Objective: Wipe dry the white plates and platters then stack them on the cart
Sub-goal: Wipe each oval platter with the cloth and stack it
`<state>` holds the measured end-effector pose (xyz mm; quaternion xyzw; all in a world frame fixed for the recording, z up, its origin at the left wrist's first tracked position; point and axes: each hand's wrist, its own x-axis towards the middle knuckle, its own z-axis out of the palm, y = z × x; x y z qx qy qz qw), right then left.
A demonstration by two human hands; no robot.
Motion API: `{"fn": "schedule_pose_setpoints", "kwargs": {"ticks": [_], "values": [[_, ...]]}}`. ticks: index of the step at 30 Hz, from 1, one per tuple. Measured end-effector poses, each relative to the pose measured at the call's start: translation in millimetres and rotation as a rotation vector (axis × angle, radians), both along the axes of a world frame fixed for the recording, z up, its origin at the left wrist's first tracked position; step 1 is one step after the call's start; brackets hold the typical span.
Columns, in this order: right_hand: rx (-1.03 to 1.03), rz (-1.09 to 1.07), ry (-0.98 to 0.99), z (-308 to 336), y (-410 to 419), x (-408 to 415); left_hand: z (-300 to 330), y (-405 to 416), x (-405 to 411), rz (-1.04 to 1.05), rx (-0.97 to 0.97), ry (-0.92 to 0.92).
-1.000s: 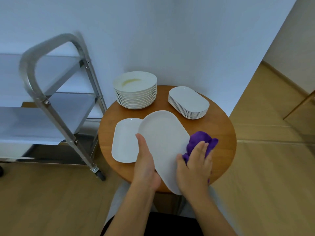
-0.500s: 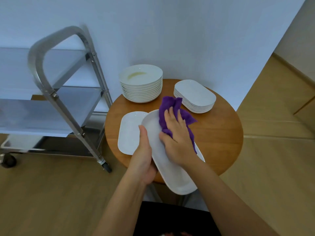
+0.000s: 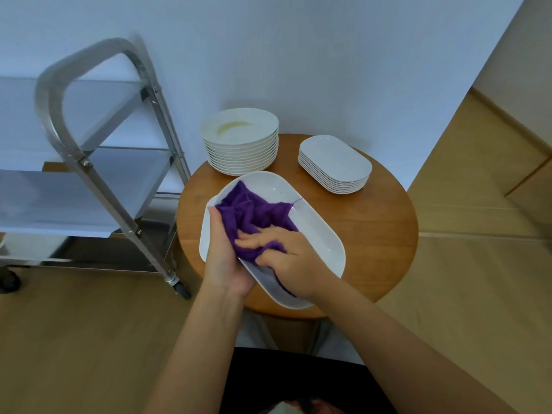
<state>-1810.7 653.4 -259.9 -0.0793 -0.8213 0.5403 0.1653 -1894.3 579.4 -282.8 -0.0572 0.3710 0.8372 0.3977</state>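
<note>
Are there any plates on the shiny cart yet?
No, the cart shelves that show hold no plates; both white stacks sit on the round wooden table.

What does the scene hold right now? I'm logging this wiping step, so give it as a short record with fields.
left hand: grips the platter's left edge
right hand: presses the cloth into the platter
platter: large, white, held tilted over the table
cloth: purple, bunched inside the platter
table: round, wooden
round plates: stacked at table's back
oval plates: stacked at back right
cart: metal, left of table
</note>
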Motion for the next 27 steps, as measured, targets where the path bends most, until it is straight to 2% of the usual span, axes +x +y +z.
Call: {"fn": "schedule_pose_setpoints", "kwargs": {"ticks": [1,4,6,10,11,13,15,16,18,19,20,21,23,25,27], "values": [[0.007,0.016,0.037,-7.7,3.1,4.7,-0.6,-2.8,0.3,0.001,0.007,-0.008],[-0.203,0.105,-0.114,-18.3,19.2,24.7,-1.9,-8.2,-7.2,-0.029,0.009,-0.009],[-0.194,0.125,-0.173,-28.5,27.1,39.4,0.8,-8.6,-11.3,-0.069,0.015,0.036],[-0.137,0.118,-0.166,-36.4,40.7,53.9,4.1,-4.5,-10.4,-0.108,-0.028,0.045],[-0.074,0.105,-0.173,-35.2,43.9,56.8,3.6,-3.4,-9.2,-0.097,-0.04,0.037],[0.199,0.022,-0.101,-30.6,46.2,63.0,4.5,-2.5,-8.4,-0.065,-0.08,0.039],[0.438,-0.206,0.084,-34.7,44.7,67.2,4.3,-4.0,-10.8,-0.063,-0.048,0.068],[0.418,-0.355,0.159,-38.7,42.0,69.5,5.0,-5.5,-12.4,-0.066,-0.056,0.067],[0.033,-0.622,0.233,-34.1,32.3,65.9,5.4,-7.4,-11.3,-0.106,-0.113,0.046],[-0.171,-0.703,0.255,-29.1,27.6,63.3,5.7,-6.4,-9.5,-0.136,-0.15,0.028],[-0.265,-0.725,0.273,-23.8,22.4,60.9,5.6,-5.3,-7.7,-0.167,-0.2,0.012],[-0.234,-0.677,0.258,-17.1,16.3,58.5,6.9,-3.7,-4.3,-0.209,-0.241,0.004],[-0.008,-0.381,0.154,-10.5,2.8,52.3,9.8,-0.1,4.2,-0.317,-0.276,-0.005],[0.301,-0.13,-0.037,-15.4,1.5,43.1,12.1,3.9,10.5,-0.385,-0.333,0.016],[0.534,0.007,-0.249,-15.8,17.0,35.1,12.0,5.6,14.2,-0.371,-0.424,0.083]]}}
